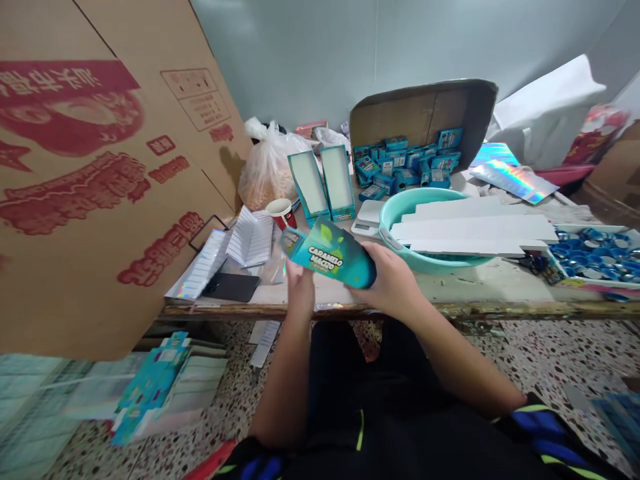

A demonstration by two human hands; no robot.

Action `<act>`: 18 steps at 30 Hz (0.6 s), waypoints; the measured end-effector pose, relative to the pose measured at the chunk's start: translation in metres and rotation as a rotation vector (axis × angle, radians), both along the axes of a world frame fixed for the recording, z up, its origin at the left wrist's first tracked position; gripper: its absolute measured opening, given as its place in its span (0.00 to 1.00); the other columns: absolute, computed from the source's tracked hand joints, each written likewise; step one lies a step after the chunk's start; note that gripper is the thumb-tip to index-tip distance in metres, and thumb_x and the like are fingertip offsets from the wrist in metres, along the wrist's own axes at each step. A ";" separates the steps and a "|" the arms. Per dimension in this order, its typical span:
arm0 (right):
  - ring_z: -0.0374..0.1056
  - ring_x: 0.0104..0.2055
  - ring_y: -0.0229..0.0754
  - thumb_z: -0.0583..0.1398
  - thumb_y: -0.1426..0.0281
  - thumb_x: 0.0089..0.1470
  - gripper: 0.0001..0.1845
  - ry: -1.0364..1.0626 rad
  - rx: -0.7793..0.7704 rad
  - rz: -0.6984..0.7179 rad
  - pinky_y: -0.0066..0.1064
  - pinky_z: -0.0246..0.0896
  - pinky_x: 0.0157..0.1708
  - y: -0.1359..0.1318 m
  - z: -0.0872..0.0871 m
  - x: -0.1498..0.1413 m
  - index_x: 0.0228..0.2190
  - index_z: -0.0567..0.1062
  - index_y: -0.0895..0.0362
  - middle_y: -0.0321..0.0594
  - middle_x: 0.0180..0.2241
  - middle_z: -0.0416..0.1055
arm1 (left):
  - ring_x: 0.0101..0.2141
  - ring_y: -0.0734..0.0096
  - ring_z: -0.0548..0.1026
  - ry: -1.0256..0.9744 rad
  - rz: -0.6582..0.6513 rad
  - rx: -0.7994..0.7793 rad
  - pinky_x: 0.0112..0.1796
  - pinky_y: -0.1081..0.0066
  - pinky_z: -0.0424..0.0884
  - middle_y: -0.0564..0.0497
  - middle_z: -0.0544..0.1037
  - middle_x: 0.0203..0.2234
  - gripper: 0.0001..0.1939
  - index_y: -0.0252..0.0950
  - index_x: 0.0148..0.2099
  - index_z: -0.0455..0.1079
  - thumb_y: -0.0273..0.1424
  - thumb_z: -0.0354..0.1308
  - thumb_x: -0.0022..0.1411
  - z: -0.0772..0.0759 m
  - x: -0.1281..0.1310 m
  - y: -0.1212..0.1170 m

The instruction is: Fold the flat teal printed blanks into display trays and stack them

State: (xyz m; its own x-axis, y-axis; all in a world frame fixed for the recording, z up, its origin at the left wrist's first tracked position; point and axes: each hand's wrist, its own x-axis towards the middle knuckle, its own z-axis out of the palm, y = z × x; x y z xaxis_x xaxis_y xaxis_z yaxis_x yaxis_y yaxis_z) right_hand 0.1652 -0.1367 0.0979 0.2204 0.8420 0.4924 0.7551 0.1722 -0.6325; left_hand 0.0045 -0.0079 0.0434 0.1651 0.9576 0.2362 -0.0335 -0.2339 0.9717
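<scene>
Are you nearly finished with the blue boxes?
Probably not yet. Looking done: a pile of small teal boxes and two upright open cartons. In hand: a teal printed carton, held by the left hand and right hand. Left: flat teal cartons below the table, white card strips across a teal basin, and shiny blue discs in a tray.

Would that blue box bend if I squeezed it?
Probably yes. The box looks like thin printed card, likely light, and it curves between the left hand and right hand. Its glossy face may feel a little slippery.
</scene>
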 end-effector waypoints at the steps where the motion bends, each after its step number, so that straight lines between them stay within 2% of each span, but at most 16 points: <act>1: 0.70 0.52 0.57 0.66 0.70 0.51 0.23 -0.101 -0.062 -0.048 0.44 0.67 0.49 0.003 -0.005 0.004 0.50 0.72 0.56 0.49 0.49 0.74 | 0.62 0.56 0.70 0.024 0.086 0.101 0.59 0.55 0.69 0.41 0.70 0.63 0.33 0.46 0.70 0.51 0.50 0.52 0.69 0.004 -0.014 0.002; 3: 0.69 0.50 0.55 0.61 0.74 0.55 0.12 -0.304 -0.180 -0.086 0.41 0.65 0.45 0.009 -0.017 0.011 0.43 0.75 0.57 0.50 0.47 0.73 | 0.65 0.54 0.66 0.124 0.221 0.417 0.62 0.51 0.64 0.38 0.67 0.64 0.36 0.45 0.70 0.50 0.53 0.54 0.67 0.014 -0.038 -0.001; 4: 0.68 0.50 0.55 0.60 0.75 0.57 0.09 -0.400 -0.222 -0.070 0.40 0.64 0.44 0.013 -0.024 0.012 0.41 0.76 0.57 0.51 0.47 0.72 | 0.66 0.51 0.63 0.221 0.229 0.594 0.64 0.49 0.60 0.38 0.66 0.64 0.38 0.44 0.69 0.53 0.55 0.56 0.65 0.017 -0.045 -0.005; 5: 0.67 0.50 0.55 0.59 0.74 0.59 0.08 -0.488 -0.254 -0.038 0.41 0.62 0.44 0.016 -0.031 0.012 0.40 0.76 0.57 0.51 0.47 0.71 | 0.67 0.49 0.61 0.364 0.181 0.752 0.66 0.47 0.56 0.39 0.66 0.64 0.38 0.44 0.67 0.57 0.55 0.59 0.63 0.020 -0.048 -0.009; 7: 0.65 0.50 0.56 0.59 0.70 0.62 0.08 -0.627 -0.302 0.038 0.42 0.59 0.45 0.021 -0.047 0.008 0.43 0.75 0.58 0.52 0.48 0.70 | 0.64 0.46 0.64 0.717 -0.070 0.934 0.67 0.45 0.53 0.41 0.71 0.60 0.32 0.43 0.62 0.67 0.51 0.64 0.61 0.020 -0.042 -0.015; 9: 0.64 0.50 0.57 0.61 0.62 0.63 0.15 -0.687 -0.350 0.097 0.43 0.56 0.46 0.026 -0.062 0.003 0.45 0.74 0.60 0.53 0.47 0.70 | 0.56 0.49 0.72 0.997 -0.368 0.952 0.61 0.50 0.62 0.42 0.77 0.52 0.22 0.41 0.56 0.72 0.45 0.63 0.64 0.011 -0.028 -0.013; 11: 0.64 0.50 0.57 0.64 0.52 0.61 0.26 -0.666 -0.400 0.130 0.42 0.55 0.47 0.029 -0.075 0.001 0.48 0.72 0.62 0.53 0.46 0.71 | 0.49 0.53 0.75 1.162 -0.553 0.914 0.51 0.58 0.69 0.40 0.79 0.45 0.17 0.36 0.50 0.74 0.43 0.58 0.69 -0.006 -0.015 -0.006; 13: 0.65 0.50 0.56 0.65 0.48 0.58 0.32 -0.600 -0.449 0.151 0.39 0.56 0.46 0.031 -0.084 0.002 0.48 0.71 0.62 0.52 0.44 0.72 | 0.46 0.54 0.75 1.246 -0.592 0.899 0.44 0.62 0.69 0.40 0.79 0.42 0.17 0.34 0.45 0.75 0.43 0.54 0.71 -0.023 -0.009 0.002; 15: 0.66 0.49 0.53 0.65 0.48 0.59 0.30 -0.552 -0.493 0.174 0.37 0.57 0.46 0.033 -0.089 0.006 0.47 0.72 0.62 0.51 0.44 0.73 | 0.46 0.53 0.75 1.291 -0.566 0.900 0.43 0.62 0.68 0.39 0.79 0.40 0.18 0.34 0.42 0.75 0.43 0.52 0.72 -0.036 -0.008 0.007; 18: 0.70 0.49 0.51 0.64 0.49 0.61 0.27 -0.562 -0.580 0.213 0.34 0.59 0.46 0.037 -0.087 0.011 0.44 0.74 0.62 0.52 0.45 0.74 | 0.41 0.53 0.77 1.359 -0.543 0.877 0.39 0.62 0.67 0.38 0.80 0.35 0.20 0.33 0.40 0.76 0.42 0.51 0.73 -0.044 -0.010 0.007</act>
